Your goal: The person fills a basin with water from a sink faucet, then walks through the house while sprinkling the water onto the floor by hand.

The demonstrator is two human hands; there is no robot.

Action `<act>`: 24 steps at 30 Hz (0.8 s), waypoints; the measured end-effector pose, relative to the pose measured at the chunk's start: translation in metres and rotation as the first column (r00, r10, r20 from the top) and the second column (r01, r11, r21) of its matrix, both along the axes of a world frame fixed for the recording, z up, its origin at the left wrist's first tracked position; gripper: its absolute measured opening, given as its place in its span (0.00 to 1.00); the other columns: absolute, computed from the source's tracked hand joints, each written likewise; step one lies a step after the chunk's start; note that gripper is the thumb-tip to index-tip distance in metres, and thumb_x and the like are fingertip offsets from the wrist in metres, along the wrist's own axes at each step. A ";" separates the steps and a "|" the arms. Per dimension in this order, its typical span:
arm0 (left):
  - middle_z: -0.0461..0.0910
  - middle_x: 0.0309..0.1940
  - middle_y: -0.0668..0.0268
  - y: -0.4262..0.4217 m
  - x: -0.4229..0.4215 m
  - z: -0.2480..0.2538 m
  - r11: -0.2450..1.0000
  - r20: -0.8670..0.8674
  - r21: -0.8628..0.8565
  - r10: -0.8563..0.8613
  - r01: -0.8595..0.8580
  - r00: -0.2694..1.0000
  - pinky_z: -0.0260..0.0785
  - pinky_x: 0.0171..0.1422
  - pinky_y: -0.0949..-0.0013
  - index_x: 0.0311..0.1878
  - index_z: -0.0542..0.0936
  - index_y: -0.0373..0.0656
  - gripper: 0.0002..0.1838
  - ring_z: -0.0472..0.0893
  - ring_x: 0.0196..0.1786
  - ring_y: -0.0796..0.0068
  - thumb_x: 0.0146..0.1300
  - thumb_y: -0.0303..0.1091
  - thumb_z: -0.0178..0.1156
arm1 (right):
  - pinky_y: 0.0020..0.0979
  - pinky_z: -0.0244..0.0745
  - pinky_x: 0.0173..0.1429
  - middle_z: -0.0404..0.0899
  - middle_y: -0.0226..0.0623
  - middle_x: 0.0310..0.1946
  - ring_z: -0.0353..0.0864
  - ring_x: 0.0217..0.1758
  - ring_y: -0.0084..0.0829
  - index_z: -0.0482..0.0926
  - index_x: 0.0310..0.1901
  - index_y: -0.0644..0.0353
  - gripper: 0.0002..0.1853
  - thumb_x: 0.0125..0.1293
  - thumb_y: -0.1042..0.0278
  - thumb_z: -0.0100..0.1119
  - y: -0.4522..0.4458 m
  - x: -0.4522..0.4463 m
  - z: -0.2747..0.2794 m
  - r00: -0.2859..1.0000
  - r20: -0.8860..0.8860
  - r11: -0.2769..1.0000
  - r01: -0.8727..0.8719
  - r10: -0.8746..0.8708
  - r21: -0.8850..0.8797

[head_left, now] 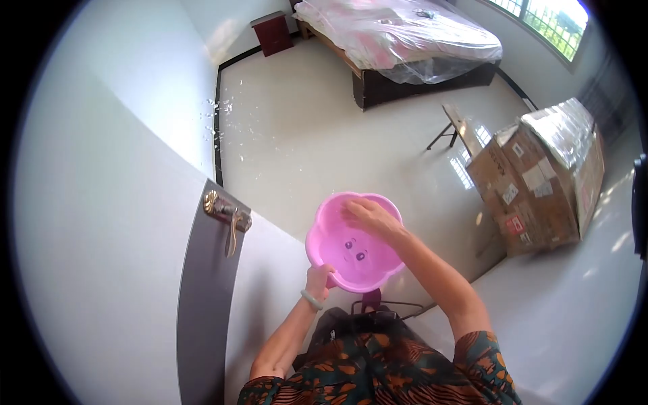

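Pink basin (335,239), mouth facing up; left hand (318,279) pinches rim (310,246), right hand (373,219) open across it; carton labels (516,224) too small to read

A pink basin (372,264) with a wavy rim (312,237) and two dark eyes (360,256) inside is held open side up above the floor (290,155).

door (206,304) blocks left, carton (533,192) right, passage between.

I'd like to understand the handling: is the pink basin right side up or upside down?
The basin is right side up: its inside, with a printed face, shows from above while the left hand holds it.
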State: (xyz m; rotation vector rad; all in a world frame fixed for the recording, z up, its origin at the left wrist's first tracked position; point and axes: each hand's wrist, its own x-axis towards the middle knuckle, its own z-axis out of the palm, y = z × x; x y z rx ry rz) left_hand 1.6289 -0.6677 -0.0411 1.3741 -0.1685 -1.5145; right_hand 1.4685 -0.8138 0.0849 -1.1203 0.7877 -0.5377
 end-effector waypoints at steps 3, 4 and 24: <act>0.75 0.30 0.57 -0.058 0.001 0.012 0.999 0.016 0.025 0.030 -0.030 0.999 0.75 0.35 0.61 0.36 0.73 0.28 0.13 0.78 0.31 0.64 0.42 0.21 0.53 | 0.30 0.73 0.47 0.75 0.42 0.40 0.75 0.42 0.29 0.71 0.47 0.70 0.21 0.64 0.59 0.43 -0.039 -0.024 -0.072 0.964 -0.253 0.991 0.104 -0.080 0.084; 0.75 0.30 0.57 -0.076 0.003 0.010 0.999 0.011 0.031 0.033 -0.034 0.999 0.75 0.35 0.61 0.36 0.73 0.28 0.13 0.78 0.31 0.64 0.42 0.21 0.53 | 0.30 0.73 0.47 0.75 0.42 0.40 0.75 0.42 0.29 0.71 0.47 0.70 0.21 0.64 0.59 0.43 -0.049 -0.029 -0.082 0.963 -0.258 0.991 0.101 -0.075 0.089; 0.72 0.24 0.63 -0.439 0.135 -0.015 0.986 0.096 -0.002 0.166 -0.167 0.981 0.71 0.30 0.66 0.27 0.73 0.31 0.07 0.75 0.25 0.69 0.40 0.19 0.54 | 0.37 0.65 0.60 0.70 0.40 0.49 0.70 0.53 0.31 0.67 0.53 0.64 0.18 0.68 0.60 0.41 -0.481 0.140 -0.019 0.890 0.340 0.930 0.198 -0.302 0.309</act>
